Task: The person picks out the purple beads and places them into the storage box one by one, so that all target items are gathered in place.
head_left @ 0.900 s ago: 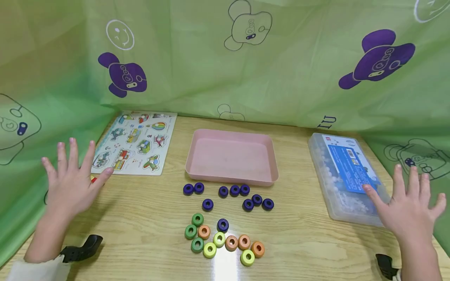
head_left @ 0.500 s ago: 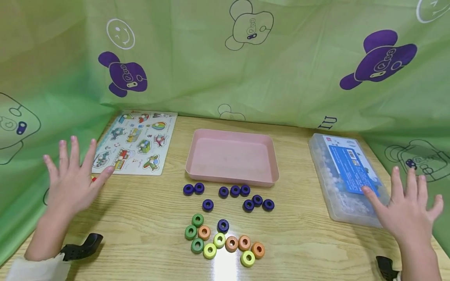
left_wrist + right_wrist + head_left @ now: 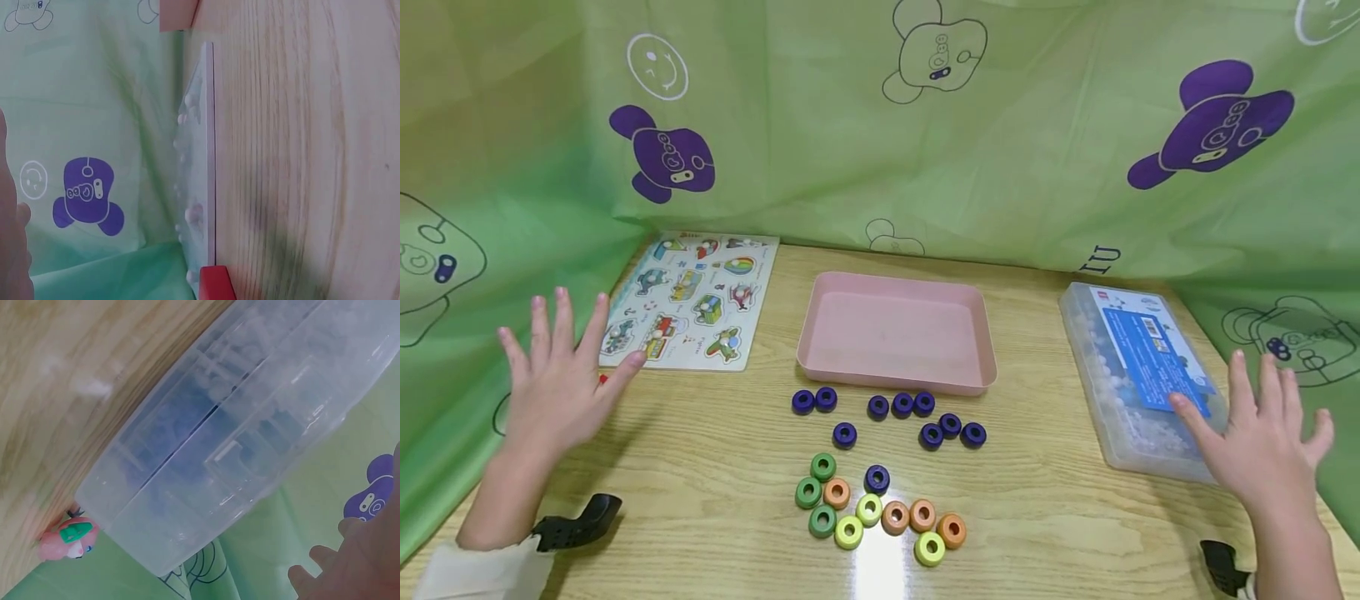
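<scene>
My left hand (image 3: 556, 387) is held up with fingers spread at the left of the head view, holding nothing, near the knobbed picture puzzle board (image 3: 700, 304). On the right, my right hand (image 3: 1262, 442) is likewise spread and bare, in front of the clear plastic case (image 3: 1090, 392) with a blue label. Between the hands, several dark blue rings (image 3: 845, 435) lie loosely below a pink tray (image 3: 895, 381). Nearer to me are several green rings (image 3: 808, 492), orange rings (image 3: 895, 517) and yellow rings (image 3: 848, 532). Neither hand touches any ring.
A green printed curtain (image 3: 820, 125) hangs behind and at both sides of the wooden table (image 3: 700, 467). Partly behind the left hand is a red object (image 3: 216, 284). A small pink and green figure (image 3: 70, 539) stands beside the case in the right wrist view.
My right hand has drifted slightly left and my left hand slightly right and up. The rings, tray, case and board keep their places.
</scene>
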`<state>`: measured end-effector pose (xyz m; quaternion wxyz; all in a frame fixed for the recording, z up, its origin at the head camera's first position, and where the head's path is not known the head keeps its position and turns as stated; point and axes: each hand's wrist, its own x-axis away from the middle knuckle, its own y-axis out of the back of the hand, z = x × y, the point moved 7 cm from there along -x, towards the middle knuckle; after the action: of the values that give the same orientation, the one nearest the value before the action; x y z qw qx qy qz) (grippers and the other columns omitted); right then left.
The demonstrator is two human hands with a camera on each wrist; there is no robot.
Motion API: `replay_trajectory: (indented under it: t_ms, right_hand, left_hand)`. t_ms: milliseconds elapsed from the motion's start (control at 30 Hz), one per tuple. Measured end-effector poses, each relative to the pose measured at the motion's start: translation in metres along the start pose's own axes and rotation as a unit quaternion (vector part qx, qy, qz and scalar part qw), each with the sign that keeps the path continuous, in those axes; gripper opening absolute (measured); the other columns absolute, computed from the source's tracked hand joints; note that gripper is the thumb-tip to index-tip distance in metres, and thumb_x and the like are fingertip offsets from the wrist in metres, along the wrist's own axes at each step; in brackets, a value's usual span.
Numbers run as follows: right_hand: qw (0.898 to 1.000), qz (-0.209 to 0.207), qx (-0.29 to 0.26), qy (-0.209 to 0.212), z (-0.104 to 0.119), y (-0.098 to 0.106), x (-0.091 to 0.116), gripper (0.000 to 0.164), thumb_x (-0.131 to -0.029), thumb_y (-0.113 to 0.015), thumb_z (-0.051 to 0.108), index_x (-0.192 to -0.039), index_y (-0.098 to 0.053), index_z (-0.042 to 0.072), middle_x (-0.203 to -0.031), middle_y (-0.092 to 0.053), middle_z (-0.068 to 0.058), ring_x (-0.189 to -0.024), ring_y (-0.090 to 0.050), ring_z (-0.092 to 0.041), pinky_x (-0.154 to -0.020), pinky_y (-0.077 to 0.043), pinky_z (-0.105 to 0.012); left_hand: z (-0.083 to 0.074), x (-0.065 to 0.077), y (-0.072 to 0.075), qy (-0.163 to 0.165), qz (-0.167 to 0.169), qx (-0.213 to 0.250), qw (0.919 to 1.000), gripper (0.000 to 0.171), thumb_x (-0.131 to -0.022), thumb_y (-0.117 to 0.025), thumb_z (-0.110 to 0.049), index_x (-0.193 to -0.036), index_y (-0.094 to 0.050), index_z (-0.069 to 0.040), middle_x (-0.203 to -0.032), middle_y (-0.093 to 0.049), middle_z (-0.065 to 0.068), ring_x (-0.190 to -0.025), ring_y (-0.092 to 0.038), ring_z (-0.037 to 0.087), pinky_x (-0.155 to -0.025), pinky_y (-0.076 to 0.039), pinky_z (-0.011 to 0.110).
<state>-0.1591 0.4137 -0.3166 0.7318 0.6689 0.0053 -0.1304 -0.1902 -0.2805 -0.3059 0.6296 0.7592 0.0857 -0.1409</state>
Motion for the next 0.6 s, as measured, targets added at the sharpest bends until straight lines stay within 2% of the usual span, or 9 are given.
replay_trajectory:
  t_ms: [233,400,500,600]
  right_hand:
    - [1.0,0.009,-0.003,0.003,0.003,-0.002,0.001,0.084,-0.081,-0.038,0.053,-0.133,0.013,0.012,-0.132,0.028,-0.007,-0.116,0.028,-0.027,-0.079,0.022,-0.059]
    - [1.0,0.008,-0.012,0.015,0.009,-0.003,0.0,0.083,-0.081,-0.039,0.052,-0.133,0.013,0.014,-0.133,0.028,-0.007,-0.117,0.028,-0.026,-0.079,0.022,-0.058]
    - [0.998,-0.007,-0.047,0.032,0.02,-0.001,-0.005,0.083,-0.081,-0.044,0.048,-0.135,0.01,0.015,-0.135,0.024,-0.009,-0.118,0.024,-0.031,-0.081,0.02,-0.059]
    - [0.991,-0.042,-0.112,0.062,0.041,0.004,-0.01,0.084,-0.078,-0.053,0.041,-0.136,0.001,0.015,-0.137,0.012,-0.018,-0.12,0.012,-0.041,-0.084,0.009,-0.062]
  left_hand:
    - [0.0,0.002,-0.005,-0.005,0.008,0.001,1.0,0.069,-0.085,-0.035,-0.048,-0.136,0.002,-0.019,-0.134,0.023,0.007,-0.117,0.026,0.024,-0.083,0.025,0.047]
    - [-0.005,-0.001,-0.009,-0.014,0.007,0.021,0.9997,0.07,-0.085,-0.037,-0.046,-0.136,0.0,-0.018,-0.134,0.021,0.007,-0.118,0.025,0.024,-0.084,0.024,0.047]
    - [-0.012,-0.008,-0.012,-0.015,0.007,0.074,0.9971,0.071,-0.084,-0.041,-0.044,-0.136,-0.001,-0.016,-0.135,0.021,0.006,-0.118,0.024,0.022,-0.087,0.022,0.046]
    - [-0.022,-0.018,-0.018,-0.013,0.014,0.173,0.9847,0.071,-0.084,-0.046,-0.039,-0.136,-0.003,-0.016,-0.137,0.017,0.005,-0.121,0.02,0.021,-0.09,0.014,0.051]
